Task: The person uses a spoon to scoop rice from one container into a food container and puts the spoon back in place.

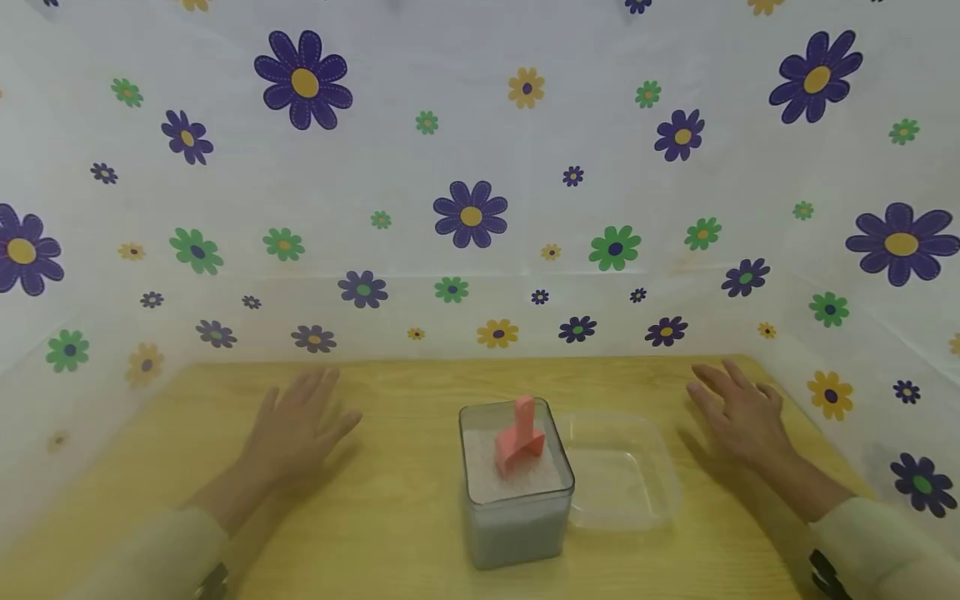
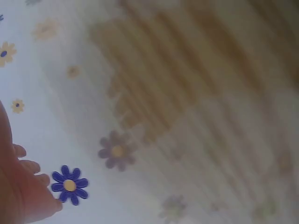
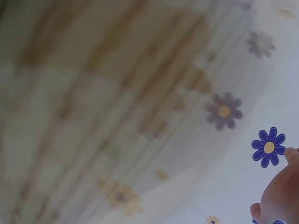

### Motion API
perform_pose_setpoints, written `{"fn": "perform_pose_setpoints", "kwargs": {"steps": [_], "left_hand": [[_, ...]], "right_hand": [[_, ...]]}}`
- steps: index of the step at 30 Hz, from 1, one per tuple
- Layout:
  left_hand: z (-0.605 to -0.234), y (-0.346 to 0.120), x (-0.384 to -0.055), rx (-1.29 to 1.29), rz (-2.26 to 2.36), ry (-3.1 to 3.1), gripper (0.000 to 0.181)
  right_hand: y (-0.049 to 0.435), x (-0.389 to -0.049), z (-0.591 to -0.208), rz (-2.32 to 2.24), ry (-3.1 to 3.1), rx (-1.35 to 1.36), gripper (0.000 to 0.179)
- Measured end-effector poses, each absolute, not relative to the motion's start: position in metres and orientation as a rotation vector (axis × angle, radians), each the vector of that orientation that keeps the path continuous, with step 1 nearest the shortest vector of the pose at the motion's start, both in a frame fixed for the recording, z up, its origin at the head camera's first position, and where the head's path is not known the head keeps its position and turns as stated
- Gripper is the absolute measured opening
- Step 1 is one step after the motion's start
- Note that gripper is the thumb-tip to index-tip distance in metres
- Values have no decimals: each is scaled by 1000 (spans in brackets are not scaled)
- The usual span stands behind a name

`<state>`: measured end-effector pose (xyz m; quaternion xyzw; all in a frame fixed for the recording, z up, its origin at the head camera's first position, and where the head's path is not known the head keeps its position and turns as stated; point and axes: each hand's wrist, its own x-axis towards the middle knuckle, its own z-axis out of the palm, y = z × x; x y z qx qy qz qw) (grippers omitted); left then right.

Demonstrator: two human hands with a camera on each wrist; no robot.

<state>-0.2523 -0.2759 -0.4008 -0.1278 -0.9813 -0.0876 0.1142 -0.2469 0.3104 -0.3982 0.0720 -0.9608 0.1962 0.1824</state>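
Observation:
In the head view a square, clear-walled canister (image 1: 517, 529) stands near the middle of the table, filled with a white powder (image 1: 483, 475). A pink scoop (image 1: 519, 442) rests in the powder with its handle up. Just right of the canister lies a shallow clear plastic container (image 1: 622, 487). My left hand (image 1: 300, 429) is over the left side of the table, fingers spread and holding nothing. My right hand (image 1: 742, 417) is at the right, fingers loosely extended, beyond the clear container. Parts of the left hand (image 2: 28, 186) and right hand (image 3: 282, 191) show in the wrist views.
A wood-grain table (image 1: 390, 467) carries these things. Behind it and along both sides hangs a white sheet (image 1: 465, 150) printed with purple, green and yellow flowers.

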Motion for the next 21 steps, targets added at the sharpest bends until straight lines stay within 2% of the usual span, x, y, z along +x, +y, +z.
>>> {"fn": "perform_pose_setpoints", "kwargs": {"steps": [6, 16, 21], "left_hand": [[-394, -265, -245, -390, -402, -2834, 80], [-393, -245, -230, -484, -733, -2776, 69], [-392, -229, -224, -577, -716, -2735, 68]], "right_hand": [[301, -244, -395, 570, -2683, 249, 51], [296, -241, -398, 646, -2706, 258, 52], [295, -240, -396, 667, -2734, 268, 52]]}}
